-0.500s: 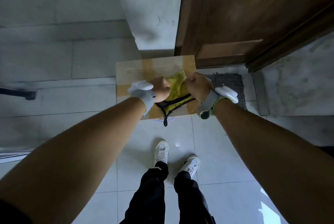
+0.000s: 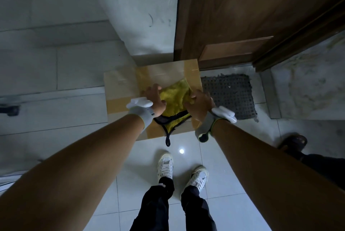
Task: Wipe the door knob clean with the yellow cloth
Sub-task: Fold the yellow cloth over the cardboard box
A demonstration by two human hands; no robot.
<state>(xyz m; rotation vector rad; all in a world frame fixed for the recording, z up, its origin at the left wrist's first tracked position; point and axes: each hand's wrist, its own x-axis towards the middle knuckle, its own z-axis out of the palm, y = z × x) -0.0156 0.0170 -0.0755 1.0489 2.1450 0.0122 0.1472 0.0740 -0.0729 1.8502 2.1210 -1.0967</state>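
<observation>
A yellow cloth point(image 2: 174, 100) with a black edge and a black hanging loop lies on top of a taped cardboard box point(image 2: 119, 89). My left hand point(image 2: 155, 100) rests on the cloth's left side with fingers spread. My right hand point(image 2: 200, 104) grips the cloth's right edge. Both wrists wear grey bands with white devices. The brown wooden door point(image 2: 252, 16) stands behind the box at the upper right. No door knob is in view.
A dark woven mat point(image 2: 229, 94) lies on the floor right of the box, before the door sill. My white shoes point(image 2: 165, 165) stand on glossy white tiles below the box. Another person's dark shoe point(image 2: 293, 142) shows at the right. A white wall corner point(image 2: 145, 16) rises behind.
My left hand has opened and spread over the cloth's left side. The cloth lies flatter on the box. The view has shifted down slightly, and another person's shoe has come into view at the right.
</observation>
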